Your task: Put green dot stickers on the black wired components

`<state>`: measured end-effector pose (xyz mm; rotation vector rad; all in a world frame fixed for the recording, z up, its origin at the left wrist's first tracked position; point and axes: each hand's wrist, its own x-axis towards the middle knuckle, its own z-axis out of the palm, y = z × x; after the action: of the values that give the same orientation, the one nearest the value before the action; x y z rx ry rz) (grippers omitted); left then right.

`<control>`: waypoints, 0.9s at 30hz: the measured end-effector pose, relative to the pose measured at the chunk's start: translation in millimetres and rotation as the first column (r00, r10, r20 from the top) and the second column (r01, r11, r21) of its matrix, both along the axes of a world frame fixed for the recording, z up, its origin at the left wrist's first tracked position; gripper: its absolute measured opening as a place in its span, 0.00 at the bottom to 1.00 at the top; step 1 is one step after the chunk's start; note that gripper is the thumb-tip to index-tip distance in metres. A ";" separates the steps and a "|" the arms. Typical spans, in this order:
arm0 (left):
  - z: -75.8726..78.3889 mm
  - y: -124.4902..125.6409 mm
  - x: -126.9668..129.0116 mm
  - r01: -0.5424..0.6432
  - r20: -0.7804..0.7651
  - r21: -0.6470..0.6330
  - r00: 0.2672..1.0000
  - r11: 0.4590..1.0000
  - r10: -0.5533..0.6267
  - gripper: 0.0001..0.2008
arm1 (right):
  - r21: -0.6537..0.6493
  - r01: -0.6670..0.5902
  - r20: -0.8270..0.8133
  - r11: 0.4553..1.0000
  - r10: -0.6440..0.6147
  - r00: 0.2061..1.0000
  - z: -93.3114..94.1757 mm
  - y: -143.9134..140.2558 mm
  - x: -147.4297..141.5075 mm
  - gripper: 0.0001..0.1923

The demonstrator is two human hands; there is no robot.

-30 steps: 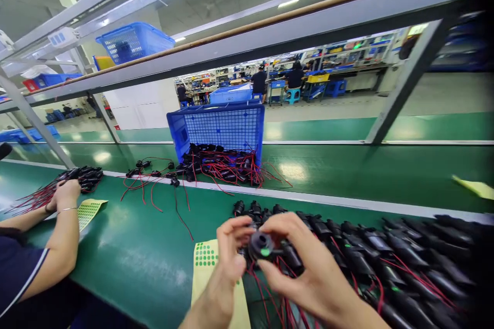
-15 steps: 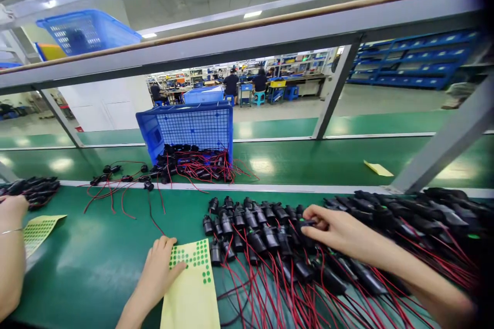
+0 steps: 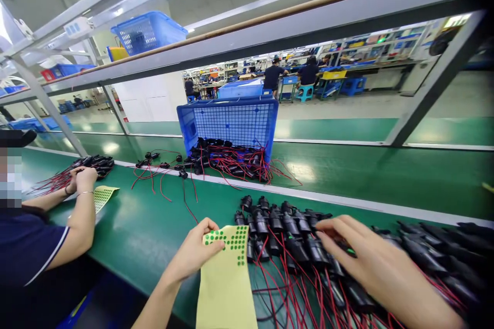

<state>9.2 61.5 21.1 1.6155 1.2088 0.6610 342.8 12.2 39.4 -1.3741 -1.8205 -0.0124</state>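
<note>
My left hand (image 3: 195,253) rests on the top edge of a yellow sticker sheet (image 3: 227,277) that carries several green dot stickers (image 3: 228,242); its fingertips pinch at the dots. My right hand (image 3: 360,254) lies over a row of black cylindrical parts with red and black wires (image 3: 287,229) on the green belt (image 3: 146,226), fingers curled on one of them. The part under the fingers is mostly hidden.
A blue mesh crate (image 3: 229,123) lies tipped beyond the belt with black wired parts (image 3: 227,162) spilling out. A co-worker's hands (image 3: 83,180) work at the left beside another sticker sheet (image 3: 102,196) and parts pile (image 3: 92,164). Grey frame rails cross overhead.
A second ago both hands held one black part up. Now the part is down, my left hand has gone to the sticker sheet and my right hand rests on the row of parts.
</note>
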 end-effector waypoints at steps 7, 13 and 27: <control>30.8 -38.9 40.7 0.007 0.314 -0.014 0.949 1.000 -0.003 0.17 | 0.103 -0.260 -0.019 0.960 0.264 0.964 11.7 -16.7 -105.5 0.07; 31.6 -56.5 47.8 -0.062 0.225 0.209 0.974 0.976 0.014 0.20 | 0.142 -0.258 -0.035 0.956 0.265 0.963 16.1 -14.3 -113.8 0.07; 7.3 -45.7 47.2 -0.075 0.228 0.200 0.973 0.977 0.028 0.23 | 0.061 -0.332 -0.002 0.941 0.333 0.943 3.7 -7.7 -111.0 0.08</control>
<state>56.5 15.9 28.4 1.6322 1.0462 1.0037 231.8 4.5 43.1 -1.0082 -2.0042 0.1181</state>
